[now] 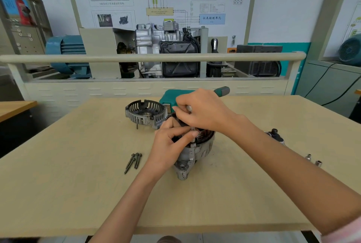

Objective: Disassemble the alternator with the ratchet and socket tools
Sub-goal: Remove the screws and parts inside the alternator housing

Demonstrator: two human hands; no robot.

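The alternator body [195, 151] stands mid-table with its copper windings showing at the top. My left hand [170, 141] grips its upper rim, fingers curled over the windings. My right hand [201, 110] holds the ratchet, whose green and grey handle [222, 90] sticks out to the upper right; the metal shaft runs down into the alternator's top and the socket end is hidden by my fingers. The removed slotted end cover [145, 113] lies to the left of the body. Long bolts [133, 161] lie on the table to the lower left.
A green tool case [172, 97] sits behind the alternator. Two small sockets [313, 159] and a dark part [275, 134] lie at the right. A short pin [137, 126] stands under the cover. The wooden table [78, 184] ends near me; a rail and machinery stand behind.
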